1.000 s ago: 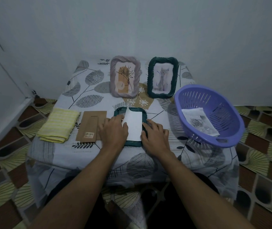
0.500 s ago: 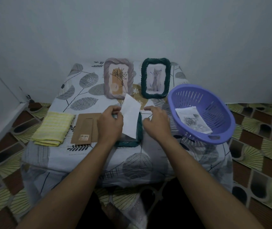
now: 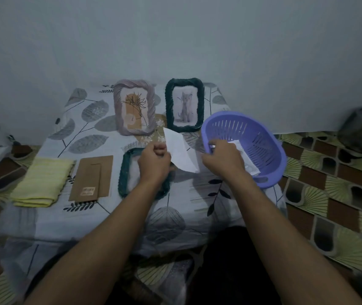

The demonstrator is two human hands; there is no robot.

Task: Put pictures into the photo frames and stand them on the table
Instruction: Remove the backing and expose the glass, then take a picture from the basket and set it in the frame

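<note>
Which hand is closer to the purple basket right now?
Right. The right hand is at the purple basket's left rim; the left hand is farther left, holding white paper.

In the purple basket [image 3: 261, 148], the right hand [image 3: 221, 158] covers much of a pale packet [image 3: 250, 168]; whether its fingers grip it cannot be told. Left of the basket, the left hand [image 3: 154, 165], pinching a white sheet [image 3: 181, 153], hides the right side of the lying green frame [image 3: 122, 172]. Farther left, the brown backing board [image 3: 92, 172] bears a label too small to read. Right of the basket, a dark blurred thing [image 3: 360, 133] is cut by the edge.
</note>
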